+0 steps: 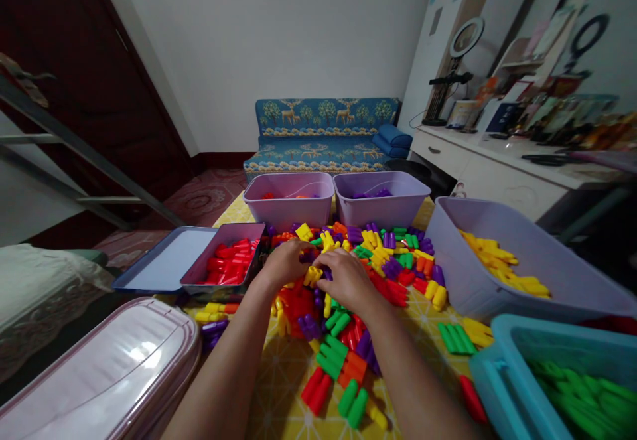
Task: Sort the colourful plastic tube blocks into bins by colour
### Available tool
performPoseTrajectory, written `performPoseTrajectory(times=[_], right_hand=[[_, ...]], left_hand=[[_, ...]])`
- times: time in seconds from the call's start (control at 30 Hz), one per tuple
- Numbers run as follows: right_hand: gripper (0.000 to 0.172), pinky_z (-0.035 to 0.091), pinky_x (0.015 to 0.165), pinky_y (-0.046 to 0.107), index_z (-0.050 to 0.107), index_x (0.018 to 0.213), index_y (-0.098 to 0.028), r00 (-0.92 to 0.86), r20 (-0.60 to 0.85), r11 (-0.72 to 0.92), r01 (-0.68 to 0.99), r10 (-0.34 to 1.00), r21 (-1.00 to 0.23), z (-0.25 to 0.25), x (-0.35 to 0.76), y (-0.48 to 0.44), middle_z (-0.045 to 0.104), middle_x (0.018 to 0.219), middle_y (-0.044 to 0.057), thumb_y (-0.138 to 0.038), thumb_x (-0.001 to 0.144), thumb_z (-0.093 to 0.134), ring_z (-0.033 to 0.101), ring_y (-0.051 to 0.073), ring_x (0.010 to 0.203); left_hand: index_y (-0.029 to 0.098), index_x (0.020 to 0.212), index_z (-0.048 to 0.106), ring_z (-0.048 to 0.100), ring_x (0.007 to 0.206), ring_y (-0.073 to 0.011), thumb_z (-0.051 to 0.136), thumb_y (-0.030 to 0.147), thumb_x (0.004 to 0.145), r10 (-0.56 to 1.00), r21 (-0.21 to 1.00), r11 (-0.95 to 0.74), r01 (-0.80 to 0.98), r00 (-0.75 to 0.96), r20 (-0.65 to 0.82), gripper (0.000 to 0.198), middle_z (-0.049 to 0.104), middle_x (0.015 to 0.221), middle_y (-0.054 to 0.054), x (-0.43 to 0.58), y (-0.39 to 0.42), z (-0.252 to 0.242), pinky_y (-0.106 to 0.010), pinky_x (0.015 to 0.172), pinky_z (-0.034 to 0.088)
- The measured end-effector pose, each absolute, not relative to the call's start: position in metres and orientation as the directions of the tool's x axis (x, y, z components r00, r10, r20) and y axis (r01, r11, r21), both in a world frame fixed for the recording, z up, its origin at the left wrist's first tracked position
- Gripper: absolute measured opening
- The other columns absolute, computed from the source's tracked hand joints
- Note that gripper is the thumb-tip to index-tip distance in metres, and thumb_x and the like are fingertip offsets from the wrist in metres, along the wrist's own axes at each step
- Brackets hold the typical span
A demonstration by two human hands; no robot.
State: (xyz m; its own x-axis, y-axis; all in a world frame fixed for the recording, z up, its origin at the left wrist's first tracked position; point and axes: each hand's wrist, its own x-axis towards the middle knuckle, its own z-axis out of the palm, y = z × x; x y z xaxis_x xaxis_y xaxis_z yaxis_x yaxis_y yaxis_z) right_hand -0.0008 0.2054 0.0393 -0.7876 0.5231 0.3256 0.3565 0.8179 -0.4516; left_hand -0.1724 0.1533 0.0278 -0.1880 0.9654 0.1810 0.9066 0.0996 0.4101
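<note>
Over a mixed pile of plastic toy building blocks (332, 357) my two hands meet. My right hand (346, 277) has its fingers and thumb curled round a yellow building block (312, 276), with a purple piece showing by its fingertips. Just to the left, my left hand (287, 264) is bent inward with its fingers closed; its fingertips are partly hidden, and what they grip cannot be made out. Red, green, orange, purple and yellow blocks lie around and under both hands.
Two lilac bins (291, 209) (381, 208) stand behind the pile. At right are a bin (460, 287) with yellow blocks and a teal bin (507, 373) with green ones. At left, a box (192, 274) holds red blocks, near a blue-edged lid (156, 261) and a pink lid (104, 373).
</note>
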Motion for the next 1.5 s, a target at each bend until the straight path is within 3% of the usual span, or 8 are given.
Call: performPoseTrajectory(times=[0.17,0.27,0.4,0.53,0.67,0.93,1.13,1.5], right_hand=[[0.015,0.043,0.074,0.030,0.066,0.086,-0.021,-0.541,0.458,0.678,0.328,0.706,-0.658,0.045,0.004,0.219,0.068,0.082,0.002,-0.021,0.071,0.068,0.060,0.017,0.079],[0.023,0.047,0.069,0.028,0.064,0.094,-0.019,-0.154,0.505,0.517,0.052,0.849,-0.854,0.059,0.022,0.236,0.069,0.086,0.003,-0.032,0.074,0.066,0.062,0.015,0.073],[0.036,0.048,0.071,0.026,0.058,0.102,-0.020,0.310,0.275,0.389,-0.404,0.910,-0.828,0.073,0.042,0.254,0.066,0.103,0.006,-0.049,0.080,0.056,0.063,0.012,0.084],[0.046,0.049,0.074,0.029,0.056,0.106,-0.019,0.211,0.100,0.186,-0.440,0.972,-0.879,0.053,0.039,0.265,0.066,0.107,0.008,-0.056,0.080,0.049,0.063,0.016,0.092],[0.044,0.046,0.088,0.038,0.061,0.105,-0.015,0.086,0.289,0.285,0.063,0.953,-0.957,0.012,0.027,0.274,0.066,0.108,0.012,-0.043,0.071,0.060,0.060,0.022,0.100],[0.025,0.042,0.091,0.036,0.068,0.097,-0.023,-0.359,0.398,0.534,0.620,0.844,-0.574,0.029,0.025,0.251,0.066,0.107,0.006,-0.028,0.075,0.059,0.058,0.023,0.103],[0.034,0.044,0.074,0.032,0.068,0.100,-0.027,-0.607,0.084,0.580,0.697,0.790,-0.422,0.049,0.025,0.228,0.070,0.094,0.004,-0.031,0.067,0.071,0.064,0.023,0.088],[0.050,0.044,0.085,0.036,0.057,0.123,-0.016,-0.654,0.118,0.636,0.653,0.747,-0.411,0.044,0.014,0.225,0.067,0.111,0.013,-0.012,0.074,0.051,0.062,0.027,0.103]], left_hand=[[0.020,0.123,0.061,0.063,0.091,-0.0212,0.070,0.022,0.067,0.932,0.493,0.090,0.865,-0.247,0.265,0.056,0.059,0.117,-0.011,-0.170,0.153,0.029,-0.032,0.083,0.051],[0.019,0.124,0.059,0.064,0.091,-0.0217,0.073,0.034,0.068,0.914,0.542,0.100,0.834,-0.292,0.281,0.059,0.056,0.119,-0.012,-0.166,0.155,0.029,-0.035,0.084,0.052],[0.018,0.119,0.062,0.061,0.102,-0.0265,0.068,0.039,0.073,0.864,0.540,0.159,0.826,-0.381,0.329,0.051,0.056,0.119,-0.013,-0.162,0.160,0.025,-0.040,0.090,0.050],[0.015,0.129,0.054,0.048,0.124,-0.0309,0.066,0.033,0.075,0.825,0.502,0.184,0.845,-0.411,0.388,0.058,0.049,0.132,-0.017,-0.161,0.163,0.016,-0.043,0.103,0.041],[0.014,0.134,0.048,0.043,0.129,-0.0294,0.063,0.017,0.069,0.866,0.489,0.145,0.860,-0.349,0.357,0.067,0.044,0.138,-0.016,-0.164,0.164,0.007,-0.041,0.107,0.038],[0.025,0.110,0.069,0.055,0.108,-0.0286,0.065,0.026,0.071,0.910,0.330,0.121,0.936,-0.237,0.339,0.038,0.063,0.116,-0.007,-0.154,0.153,0.042,-0.042,0.094,0.043],[0.024,0.106,0.070,0.062,0.085,-0.0215,0.074,0.030,0.063,0.993,0.429,-0.042,0.902,-0.010,0.119,0.043,0.068,0.093,-0.005,-0.147,0.141,0.058,-0.029,0.079,0.047],[0.019,0.113,0.065,0.062,0.081,-0.0194,0.062,0.014,0.065,0.967,0.511,-0.065,0.857,-0.073,0.245,0.048,0.067,0.096,-0.007,-0.131,0.155,0.042,-0.028,0.072,0.049]])
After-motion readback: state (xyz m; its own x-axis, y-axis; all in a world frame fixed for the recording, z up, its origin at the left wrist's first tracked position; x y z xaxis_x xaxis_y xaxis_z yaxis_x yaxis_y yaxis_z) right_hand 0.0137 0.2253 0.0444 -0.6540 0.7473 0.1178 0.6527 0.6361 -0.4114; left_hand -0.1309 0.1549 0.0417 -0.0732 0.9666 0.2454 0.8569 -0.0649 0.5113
